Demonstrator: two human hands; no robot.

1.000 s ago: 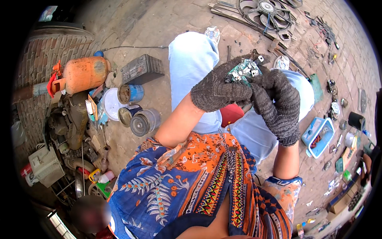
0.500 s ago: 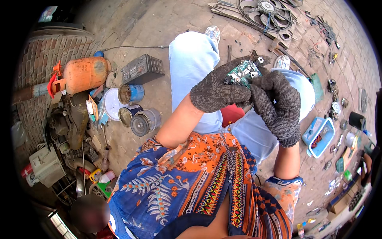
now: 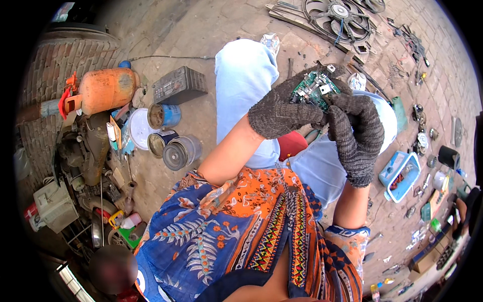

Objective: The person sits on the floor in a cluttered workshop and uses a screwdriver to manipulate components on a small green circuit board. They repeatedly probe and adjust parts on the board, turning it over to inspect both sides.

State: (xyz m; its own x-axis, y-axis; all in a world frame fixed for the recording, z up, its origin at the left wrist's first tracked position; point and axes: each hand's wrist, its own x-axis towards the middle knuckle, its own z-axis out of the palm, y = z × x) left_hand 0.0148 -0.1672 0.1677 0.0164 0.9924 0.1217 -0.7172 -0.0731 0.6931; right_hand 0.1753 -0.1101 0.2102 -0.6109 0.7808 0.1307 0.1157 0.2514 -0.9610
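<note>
A green circuit board (image 3: 313,90) with silvery and pale components is held up above my knees. My left hand (image 3: 283,109), in a dark grey knitted glove, is wrapped round the board from the left and beneath. From the right, my right hand (image 3: 358,128), gloved alike, has its fingers bent and pressed at the board's lower right edge. Its fingertips partly cover that edge, so I cannot make out whether they pinch a part of it. Something red (image 3: 293,146) shows below the hands, between my legs.
At left stand an orange gas cylinder (image 3: 109,91), a dark battery (image 3: 180,85) and several open cans (image 3: 163,116). A radiator fan (image 3: 339,22) lies at the far top. To the right are a blue plastic basket (image 3: 401,176) and scattered metal parts. A blurred person (image 3: 113,269) is at lower left.
The board has tilted slightly and shifted a little to the right with my left hand. My right hand has moved slightly, its fingers staying at the board's edge.
</note>
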